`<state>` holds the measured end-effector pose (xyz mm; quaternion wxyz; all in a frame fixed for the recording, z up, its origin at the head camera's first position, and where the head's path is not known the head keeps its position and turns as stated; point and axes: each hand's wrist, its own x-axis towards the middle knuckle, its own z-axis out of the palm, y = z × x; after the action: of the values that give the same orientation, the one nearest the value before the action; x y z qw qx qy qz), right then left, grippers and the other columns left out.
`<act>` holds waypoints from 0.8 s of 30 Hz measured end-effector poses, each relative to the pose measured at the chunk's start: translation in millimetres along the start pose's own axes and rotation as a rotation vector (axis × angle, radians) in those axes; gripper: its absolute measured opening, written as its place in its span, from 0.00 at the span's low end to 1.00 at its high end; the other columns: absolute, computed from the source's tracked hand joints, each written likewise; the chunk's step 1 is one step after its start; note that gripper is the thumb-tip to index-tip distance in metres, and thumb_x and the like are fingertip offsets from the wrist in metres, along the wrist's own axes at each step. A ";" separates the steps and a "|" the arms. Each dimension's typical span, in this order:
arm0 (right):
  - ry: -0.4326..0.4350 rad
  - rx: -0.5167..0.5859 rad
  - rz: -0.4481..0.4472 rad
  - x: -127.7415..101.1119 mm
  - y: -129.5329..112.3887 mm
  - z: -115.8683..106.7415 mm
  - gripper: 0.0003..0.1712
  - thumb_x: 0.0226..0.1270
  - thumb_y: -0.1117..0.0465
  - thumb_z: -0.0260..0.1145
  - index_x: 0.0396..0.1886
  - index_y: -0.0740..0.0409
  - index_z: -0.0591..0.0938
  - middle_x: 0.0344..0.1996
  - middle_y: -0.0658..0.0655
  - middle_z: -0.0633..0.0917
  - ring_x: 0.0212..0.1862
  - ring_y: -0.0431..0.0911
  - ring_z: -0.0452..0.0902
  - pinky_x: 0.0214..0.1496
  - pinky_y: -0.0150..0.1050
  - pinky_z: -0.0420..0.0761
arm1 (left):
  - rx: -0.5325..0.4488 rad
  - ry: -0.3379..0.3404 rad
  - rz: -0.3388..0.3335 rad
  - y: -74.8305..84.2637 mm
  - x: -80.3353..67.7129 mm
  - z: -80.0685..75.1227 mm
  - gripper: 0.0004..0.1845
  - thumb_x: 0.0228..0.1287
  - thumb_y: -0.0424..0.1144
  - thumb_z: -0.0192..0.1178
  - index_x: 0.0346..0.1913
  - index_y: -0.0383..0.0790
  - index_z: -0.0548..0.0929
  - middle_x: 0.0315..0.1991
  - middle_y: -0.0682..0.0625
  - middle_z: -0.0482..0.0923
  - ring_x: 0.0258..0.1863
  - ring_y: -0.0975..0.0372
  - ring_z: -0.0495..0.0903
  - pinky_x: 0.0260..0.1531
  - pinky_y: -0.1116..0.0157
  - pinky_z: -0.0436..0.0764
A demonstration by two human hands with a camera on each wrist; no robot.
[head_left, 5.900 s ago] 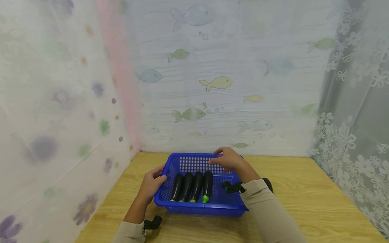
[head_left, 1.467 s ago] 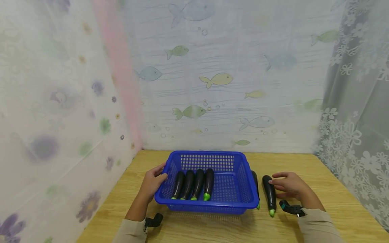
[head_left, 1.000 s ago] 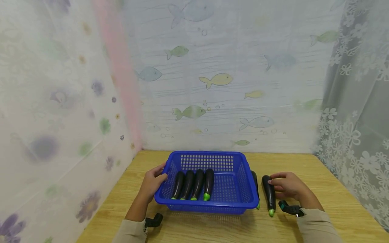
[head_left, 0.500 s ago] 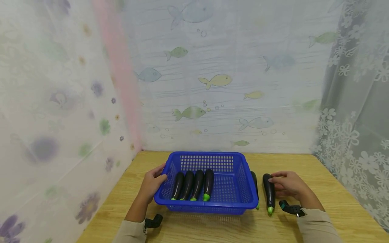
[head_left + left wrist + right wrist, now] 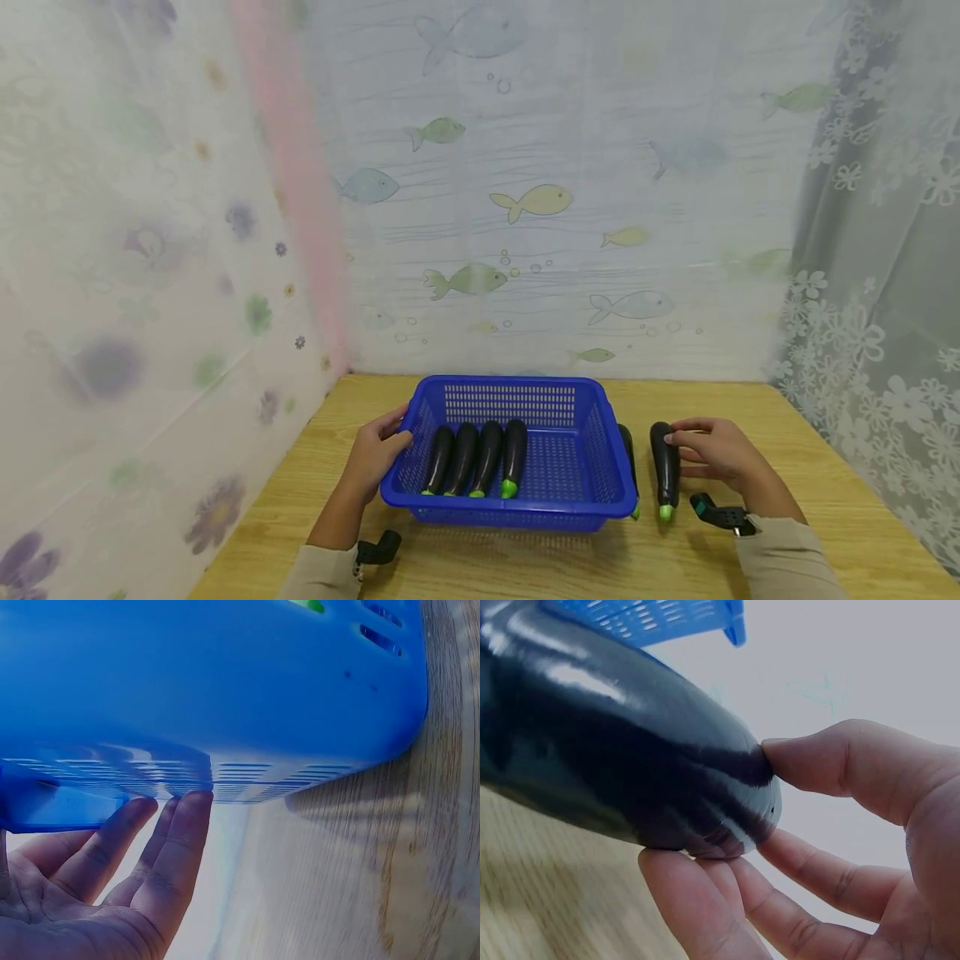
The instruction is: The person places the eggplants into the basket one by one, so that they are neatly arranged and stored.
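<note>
Blue perforated plastic fills the middle of our head view: a rectangular blue plastic basket [image 5: 577,467] sits on the pale wooden tabletop [image 5: 795,500], with four glossy dark purple aubergines [image 5: 477,457] lying side by side in its left half, green stems toward us. Our left hand [image 5: 372,454] rests against the basket's left wall, fingers fairly straight along the rim. Our right hand [image 5: 711,450] is out on the tabletop to the right of the basket, thumb and fingers pinching the rounded far end of a loose dark purple aubergine with a green stem [image 5: 664,467], which lies near the basket's right wall. Between that one and the wall we see a sliver of another dark aubergine [image 5: 628,446], just beside the basket. Black wrist-camera mounts [image 5: 722,514] show at both beige sleeves. Behind the tabletop hangs a pale fish-printed curtain [image 5: 540,200], with a grey flowered lace curtain [image 5: 870,275] on the right.

From the left wrist, we see the basket's blue side [image 5: 225,682] close up and blurred, standing on the wood grain [image 5: 360,885]. The left hand's fingers [image 5: 176,840] are stretched out straight, tips touching the basket's lower edge and holding nothing.

From the right wrist, the loose aubergine [image 5: 607,750] fills the frame, its blunt end caught between the thumb [image 5: 840,769] above and the fingers [image 5: 697,907] curled below. A corner of the blue basket [image 5: 675,616] shows behind it.
</note>
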<state>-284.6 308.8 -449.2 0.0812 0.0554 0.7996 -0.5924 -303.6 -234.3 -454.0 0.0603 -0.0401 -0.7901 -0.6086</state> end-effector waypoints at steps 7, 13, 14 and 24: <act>0.001 -0.009 -0.045 -3.9 -13.0 1.1 0.40 0.72 0.51 0.69 0.73 0.72 0.68 0.70 0.76 0.71 0.65 0.64 0.77 0.52 0.50 0.88 | 0.018 0.008 0.000 -0.5 0.0 -0.2 0.31 0.68 0.36 0.61 0.75 0.41 0.73 0.67 0.36 0.78 0.61 0.45 0.82 0.60 0.44 0.81; -0.012 -0.032 -0.088 -3.8 -29.9 0.7 0.40 0.73 0.51 0.67 0.73 0.72 0.67 0.68 0.75 0.73 0.61 0.57 0.82 0.52 0.50 0.88 | 0.009 0.017 0.001 -1.4 0.0 -0.2 0.31 0.68 0.36 0.61 0.74 0.42 0.74 0.67 0.37 0.79 0.61 0.45 0.82 0.59 0.45 0.82; -0.014 -0.029 -0.094 -3.6 -32.5 0.8 0.40 0.74 0.51 0.67 0.73 0.72 0.67 0.68 0.75 0.73 0.61 0.57 0.82 0.52 0.50 0.88 | 0.008 0.018 0.001 -1.5 -0.1 -0.1 0.31 0.68 0.36 0.61 0.74 0.42 0.74 0.67 0.37 0.79 0.61 0.45 0.82 0.59 0.45 0.82; -0.034 -0.039 -0.127 -1.2 -49.2 3.3 0.40 0.74 0.50 0.67 0.75 0.71 0.66 0.70 0.74 0.71 0.61 0.56 0.82 0.52 0.49 0.88 | 0.008 0.022 -0.003 -0.8 -1.1 0.6 0.32 0.65 0.35 0.62 0.74 0.43 0.74 0.65 0.36 0.79 0.56 0.49 0.84 0.51 0.52 0.87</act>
<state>-292.3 291.2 -403.7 0.0579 -0.0072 0.8115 -0.5814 -302.7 -234.0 -455.1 0.0685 -0.0320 -0.7919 -0.6059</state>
